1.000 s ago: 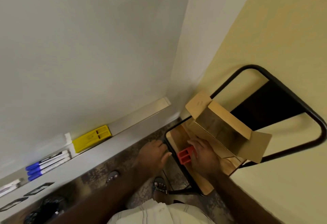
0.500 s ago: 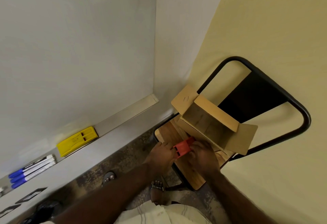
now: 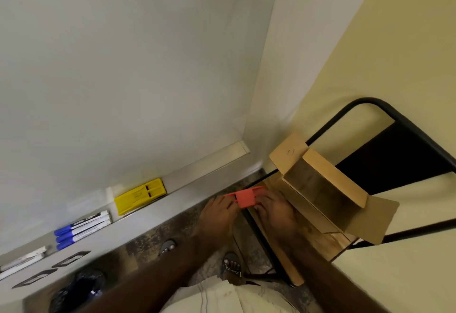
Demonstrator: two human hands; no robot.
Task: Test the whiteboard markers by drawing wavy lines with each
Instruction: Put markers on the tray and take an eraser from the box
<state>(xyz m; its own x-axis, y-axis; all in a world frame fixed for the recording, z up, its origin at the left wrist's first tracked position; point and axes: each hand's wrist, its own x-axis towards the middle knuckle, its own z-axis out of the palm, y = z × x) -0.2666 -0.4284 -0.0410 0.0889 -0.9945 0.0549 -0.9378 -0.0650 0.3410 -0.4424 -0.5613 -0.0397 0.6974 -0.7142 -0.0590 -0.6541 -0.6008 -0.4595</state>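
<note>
Head view: left hand (image 3: 218, 210) and right hand (image 3: 274, 210) pinch a red packet (image 3: 245, 198) between them, beside the cardboard box (image 3: 320, 186). Blue markers (image 3: 81, 228) lie on the whiteboard ledge (image 3: 202, 172), left of the box. Tugging unevenly could spill the packet's contents onto the floor.

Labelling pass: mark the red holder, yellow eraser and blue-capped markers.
red holder (image 3: 245, 198), head view, middle of its flat face
yellow eraser (image 3: 139, 195), head view, top face
blue-capped markers (image 3: 82, 229), head view, middle marker's barrel
</note>
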